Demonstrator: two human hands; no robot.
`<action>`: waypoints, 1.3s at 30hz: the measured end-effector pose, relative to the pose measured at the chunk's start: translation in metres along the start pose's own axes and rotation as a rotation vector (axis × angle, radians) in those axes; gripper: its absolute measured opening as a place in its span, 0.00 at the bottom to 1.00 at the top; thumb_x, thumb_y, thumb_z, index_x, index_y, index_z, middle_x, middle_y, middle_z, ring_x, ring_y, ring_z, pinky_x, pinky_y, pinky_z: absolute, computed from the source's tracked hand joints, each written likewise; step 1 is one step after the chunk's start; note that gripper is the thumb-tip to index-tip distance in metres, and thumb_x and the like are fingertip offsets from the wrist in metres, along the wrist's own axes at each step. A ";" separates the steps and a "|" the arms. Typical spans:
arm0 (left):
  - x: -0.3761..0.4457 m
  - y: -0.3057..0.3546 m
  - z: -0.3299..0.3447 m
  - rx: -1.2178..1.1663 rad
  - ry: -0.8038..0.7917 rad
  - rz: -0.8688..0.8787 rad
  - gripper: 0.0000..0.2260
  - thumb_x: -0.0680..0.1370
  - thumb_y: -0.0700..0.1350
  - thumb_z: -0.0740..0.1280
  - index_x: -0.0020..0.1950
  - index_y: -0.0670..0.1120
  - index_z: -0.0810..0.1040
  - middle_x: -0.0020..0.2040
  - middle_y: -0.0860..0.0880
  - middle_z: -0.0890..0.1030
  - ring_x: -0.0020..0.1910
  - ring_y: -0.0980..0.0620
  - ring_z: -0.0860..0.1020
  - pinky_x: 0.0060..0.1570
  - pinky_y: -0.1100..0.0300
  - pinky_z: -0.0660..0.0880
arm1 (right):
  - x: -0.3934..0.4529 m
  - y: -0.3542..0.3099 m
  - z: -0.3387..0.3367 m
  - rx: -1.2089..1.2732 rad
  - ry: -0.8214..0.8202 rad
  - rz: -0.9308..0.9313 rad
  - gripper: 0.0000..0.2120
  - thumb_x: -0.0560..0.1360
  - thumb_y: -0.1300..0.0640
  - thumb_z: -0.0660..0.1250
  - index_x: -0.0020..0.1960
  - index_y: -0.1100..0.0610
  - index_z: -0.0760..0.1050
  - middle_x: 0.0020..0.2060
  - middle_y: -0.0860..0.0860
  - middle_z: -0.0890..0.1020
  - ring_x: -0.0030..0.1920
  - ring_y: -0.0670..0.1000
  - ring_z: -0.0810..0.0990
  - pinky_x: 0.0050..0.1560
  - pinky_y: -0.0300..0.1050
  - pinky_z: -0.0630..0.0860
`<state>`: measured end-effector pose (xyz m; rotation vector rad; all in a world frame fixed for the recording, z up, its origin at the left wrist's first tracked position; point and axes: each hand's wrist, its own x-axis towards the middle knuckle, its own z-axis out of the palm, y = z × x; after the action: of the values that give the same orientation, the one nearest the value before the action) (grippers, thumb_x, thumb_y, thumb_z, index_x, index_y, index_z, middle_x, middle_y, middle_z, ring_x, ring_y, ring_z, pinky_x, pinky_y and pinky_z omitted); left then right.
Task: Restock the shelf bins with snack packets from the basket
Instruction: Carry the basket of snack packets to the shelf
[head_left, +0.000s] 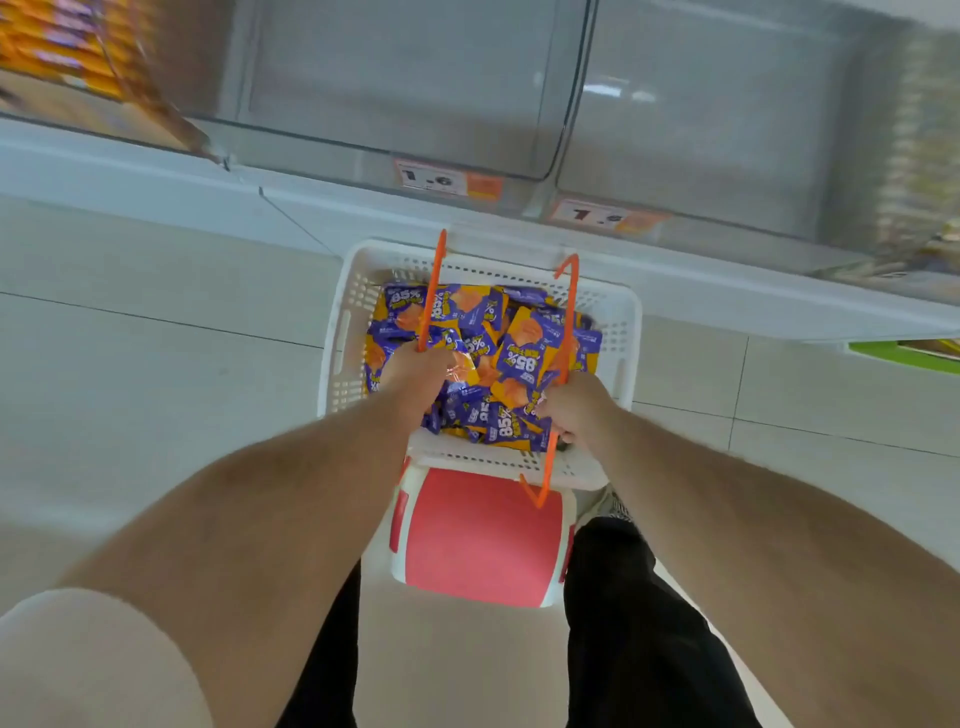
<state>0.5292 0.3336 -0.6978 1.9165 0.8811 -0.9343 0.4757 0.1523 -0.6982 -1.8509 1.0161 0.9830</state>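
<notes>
White basket (343, 332) sits on a red stool (480, 535) below clear bins (395, 88) w/ price tags (431, 178). Both hands inside, amid purple packets (524, 343): left hand (415, 366) and right hand (574, 402) curl round orange handles (569, 312); fingertips hidden.

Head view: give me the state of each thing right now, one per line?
White perforated plastic basket: full, resting on stool.
Purple-and-orange snack packets: heaped in the basket.
Orange basket handles: raised.
Left hand: gripping packets.
Right hand: gripping packets.
Clear plastic shelf bins: two look empty.
Red-topped white stool: upright under basket.
</notes>
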 end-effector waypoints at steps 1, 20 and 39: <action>0.003 -0.002 -0.001 -0.007 0.009 0.001 0.15 0.73 0.46 0.67 0.57 0.42 0.77 0.33 0.49 0.72 0.33 0.49 0.71 0.39 0.52 0.75 | 0.000 0.002 -0.001 -0.027 0.015 0.001 0.04 0.74 0.60 0.68 0.47 0.55 0.73 0.44 0.53 0.78 0.45 0.53 0.76 0.55 0.52 0.79; 0.025 -0.021 -0.031 0.644 0.367 0.216 0.33 0.75 0.48 0.67 0.76 0.43 0.56 0.73 0.42 0.61 0.71 0.41 0.63 0.69 0.46 0.62 | -0.002 0.044 -0.021 -0.273 0.402 0.188 0.29 0.73 0.55 0.69 0.69 0.62 0.62 0.63 0.58 0.72 0.62 0.61 0.74 0.59 0.57 0.76; 0.073 -0.120 0.054 1.131 -0.318 0.462 0.18 0.78 0.48 0.62 0.68 0.52 0.73 0.65 0.48 0.74 0.62 0.46 0.74 0.59 0.50 0.74 | 0.037 0.113 0.137 -1.007 -0.489 -0.274 0.17 0.77 0.51 0.60 0.57 0.62 0.77 0.56 0.58 0.81 0.55 0.58 0.79 0.53 0.49 0.77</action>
<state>0.4496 0.3545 -0.8238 2.5704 -0.4192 -1.5421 0.3548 0.2219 -0.8139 -2.2195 -0.0998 1.8444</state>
